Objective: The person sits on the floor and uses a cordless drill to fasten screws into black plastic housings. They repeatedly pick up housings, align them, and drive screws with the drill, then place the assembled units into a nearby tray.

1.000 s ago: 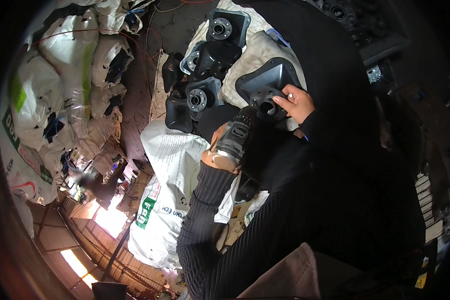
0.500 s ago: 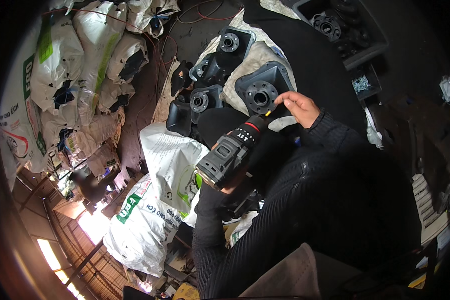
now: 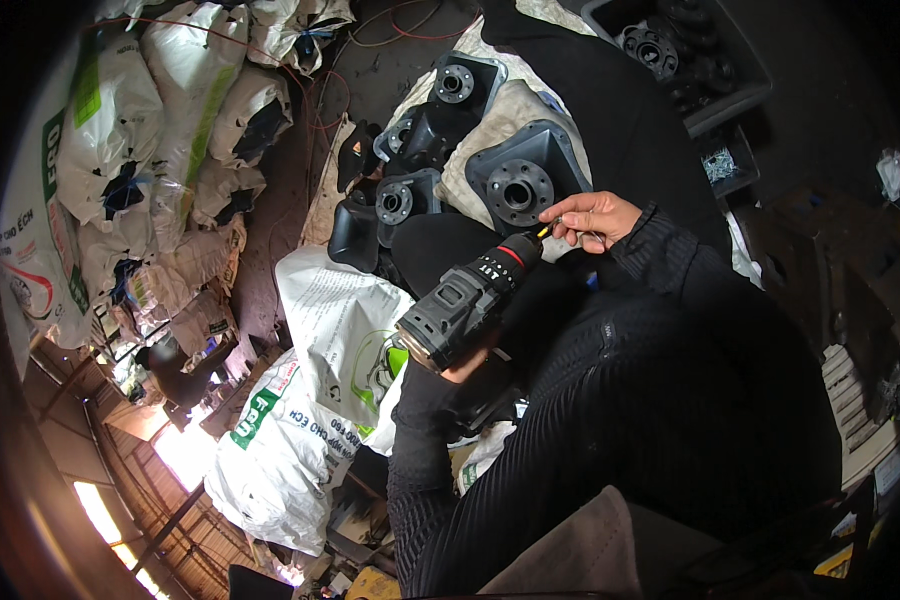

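Observation:
A black cordless drill (image 3: pixel 470 300) with a red ring round its nose lies tilted across the middle. My left hand (image 3: pixel 467 367) is closed round its grip and mostly hidden beneath the body. At the drill's yellow-banded bit (image 3: pixel 544 231), my right hand (image 3: pixel 600 218) pinches a small metal screw (image 3: pixel 558 222), its fingertips close to the bit. Just beyond them sits a black square-based plastic housing (image 3: pixel 532 150) with a round, holed flange (image 3: pixel 520 192) facing up.
More black flanged housings (image 3: pixel 407 200) lie to the left on pale cloth. At the upper right are a black crate (image 3: pixel 735 105) of round black parts and a small box of screws (image 3: pixel 718 165). White sacks (image 3: pixel 305 470) stand at the left, with a red hose (image 3: pixel 335 95) behind.
My right hand has drawn its fingers in around the bit tip, bringing the screw down to it. The drill has shifted slightly toward the right hand.

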The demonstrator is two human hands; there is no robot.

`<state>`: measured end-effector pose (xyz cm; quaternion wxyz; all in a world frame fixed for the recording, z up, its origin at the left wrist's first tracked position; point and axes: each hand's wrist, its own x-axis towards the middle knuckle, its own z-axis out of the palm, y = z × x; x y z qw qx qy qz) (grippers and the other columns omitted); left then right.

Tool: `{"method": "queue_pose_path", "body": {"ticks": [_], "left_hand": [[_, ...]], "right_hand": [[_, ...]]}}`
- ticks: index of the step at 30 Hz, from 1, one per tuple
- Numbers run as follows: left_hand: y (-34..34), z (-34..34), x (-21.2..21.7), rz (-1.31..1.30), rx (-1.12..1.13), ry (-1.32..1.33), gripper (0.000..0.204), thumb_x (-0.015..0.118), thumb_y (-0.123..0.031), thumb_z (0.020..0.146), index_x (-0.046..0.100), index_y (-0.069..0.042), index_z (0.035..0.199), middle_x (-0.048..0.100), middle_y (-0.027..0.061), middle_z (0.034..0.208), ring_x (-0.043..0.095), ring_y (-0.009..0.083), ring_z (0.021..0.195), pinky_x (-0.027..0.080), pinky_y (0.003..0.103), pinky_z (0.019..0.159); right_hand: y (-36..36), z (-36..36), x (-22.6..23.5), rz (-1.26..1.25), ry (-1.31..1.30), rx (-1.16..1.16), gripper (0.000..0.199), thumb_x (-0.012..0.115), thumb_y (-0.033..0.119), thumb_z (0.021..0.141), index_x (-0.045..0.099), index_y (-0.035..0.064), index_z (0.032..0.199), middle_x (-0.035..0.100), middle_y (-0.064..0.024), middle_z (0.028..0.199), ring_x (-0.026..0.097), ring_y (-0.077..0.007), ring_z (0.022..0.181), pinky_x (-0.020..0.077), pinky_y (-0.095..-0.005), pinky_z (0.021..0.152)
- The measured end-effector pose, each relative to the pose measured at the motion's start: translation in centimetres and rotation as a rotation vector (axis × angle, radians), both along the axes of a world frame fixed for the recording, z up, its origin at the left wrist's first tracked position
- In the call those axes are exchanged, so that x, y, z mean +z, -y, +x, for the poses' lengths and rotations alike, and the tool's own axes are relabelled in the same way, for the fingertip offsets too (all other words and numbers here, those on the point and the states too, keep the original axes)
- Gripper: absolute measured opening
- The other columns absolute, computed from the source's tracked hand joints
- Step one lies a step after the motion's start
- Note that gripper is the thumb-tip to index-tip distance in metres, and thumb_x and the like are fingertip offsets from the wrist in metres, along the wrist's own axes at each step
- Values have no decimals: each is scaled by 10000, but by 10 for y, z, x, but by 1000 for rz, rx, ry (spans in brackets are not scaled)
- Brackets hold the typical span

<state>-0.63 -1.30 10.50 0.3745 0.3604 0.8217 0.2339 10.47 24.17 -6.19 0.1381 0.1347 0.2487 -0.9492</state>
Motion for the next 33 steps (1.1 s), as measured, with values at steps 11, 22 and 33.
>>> {"method": "queue_pose_path", "body": {"ticks": [11, 22, 33], "left_hand": [[12, -15, -6, 37, -142, -57, 411, 579, -158, 803, 497, -115, 1203, 586, 65, 1100, 565, 196, 1018, 443, 348, 895], [-37, -53, -43, -225, -418, -563, 448, 583, -281, 793, 489, -78, 1181, 572, 97, 1088, 556, 238, 1034, 424, 353, 927], [-116, -84, -24, -121, -541, -444, 324, 570, -205, 785, 575, -63, 1076, 610, 114, 993, 589, 260, 951, 461, 348, 841]], "right_hand": [[-10, -5, 4, -107, 41, 211, 297, 483, 112, 918, 520, -26, 1178, 613, -46, 803, 526, -34, 631, 379, -132, 447], [24, -13, -18, 183, 512, -343, 233, 422, 210, 941, 564, 96, 1086, 394, 51, 660, 332, -26, 502, 273, -206, 388], [37, -35, -40, 634, 532, -219, 242, 645, 226, 791, 564, 12, 871, 552, -35, 640, 526, -122, 584, 429, -280, 561]]}}
